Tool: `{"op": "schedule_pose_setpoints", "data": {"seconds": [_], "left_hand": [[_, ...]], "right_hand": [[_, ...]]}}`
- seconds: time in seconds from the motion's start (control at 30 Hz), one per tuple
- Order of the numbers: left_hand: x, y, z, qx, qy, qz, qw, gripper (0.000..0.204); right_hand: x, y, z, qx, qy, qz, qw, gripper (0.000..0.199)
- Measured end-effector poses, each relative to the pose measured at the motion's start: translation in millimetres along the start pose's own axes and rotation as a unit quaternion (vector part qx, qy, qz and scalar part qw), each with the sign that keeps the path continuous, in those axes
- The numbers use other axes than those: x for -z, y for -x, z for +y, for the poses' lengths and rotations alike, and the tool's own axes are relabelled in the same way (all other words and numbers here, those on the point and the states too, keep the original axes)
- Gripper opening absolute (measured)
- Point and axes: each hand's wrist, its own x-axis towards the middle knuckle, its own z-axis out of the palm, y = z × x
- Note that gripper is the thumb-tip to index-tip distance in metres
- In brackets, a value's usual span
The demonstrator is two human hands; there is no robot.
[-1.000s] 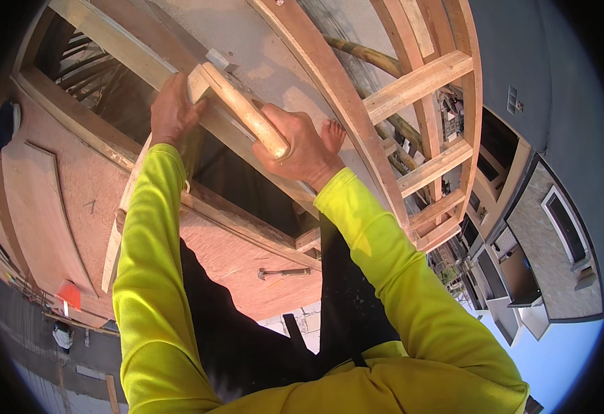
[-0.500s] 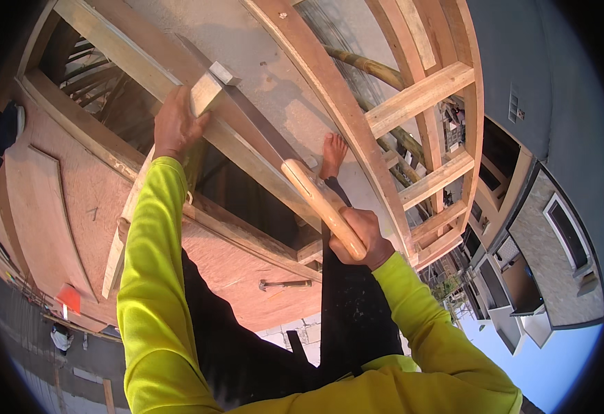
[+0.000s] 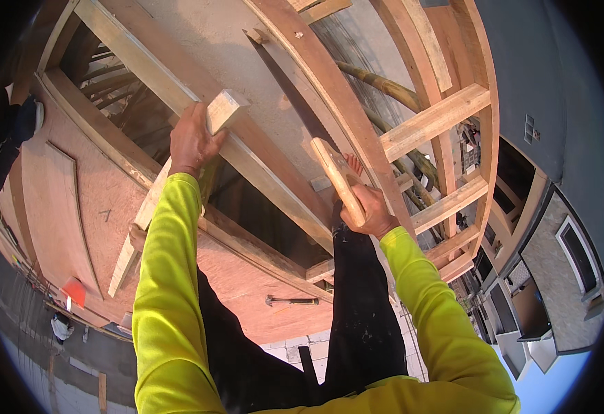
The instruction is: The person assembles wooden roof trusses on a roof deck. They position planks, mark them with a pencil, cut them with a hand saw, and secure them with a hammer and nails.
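Observation:
My left hand (image 3: pixel 196 136) is wrapped round a wooden batten (image 3: pixel 225 109), pressing it across a long wooden beam (image 3: pixel 267 169). The batten's pale cut end sticks out past the beam, and its other end (image 3: pixel 124 265) runs back under my left forearm. In my right hand (image 3: pixel 369 209) is the wooden handle of a handsaw (image 3: pixel 334 169). Its dark blade points away from me, to the right of the batten and apart from its cut end.
A hammer (image 3: pixel 292 301) lies on the reddish plywood (image 3: pixel 247 283). A ladder-like timber frame (image 3: pixel 436 124) stands at the right. A small block (image 3: pixel 321 183) lies by my bare foot (image 3: pixel 353 163). Another person's dark-clothed leg (image 3: pixel 19 124) shows at far left.
The saw has come away from the batten and swung to the right. The small end piece beyond the blade is no longer at the batten's end. My left hand keeps its grip.

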Motion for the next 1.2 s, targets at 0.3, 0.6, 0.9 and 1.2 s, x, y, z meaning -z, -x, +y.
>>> {"op": "schedule_pose_setpoints", "data": {"seconds": [0.3,0.6,0.9,1.2], "left_hand": [[-17,21,17,-0.001,-0.089,0.042,0.995,0.054],[-16,23,12,-0.014,-0.021,0.035,0.999,0.058],[24,152,-116,-0.054,0.039,0.113,0.991,0.106],[-1,256,-248,0.03,-0.056,0.037,0.997,0.063]], "right_hand": [[-24,20,73,0.079,0.237,-0.223,0.942,0.033],[-95,-49,57,-0.156,0.248,-0.151,0.944,0.064],[-211,-90,-42,-0.242,0.228,-0.072,0.94,0.115],[-238,-89,-32,-0.291,0.366,-0.036,0.883,0.102]]}}
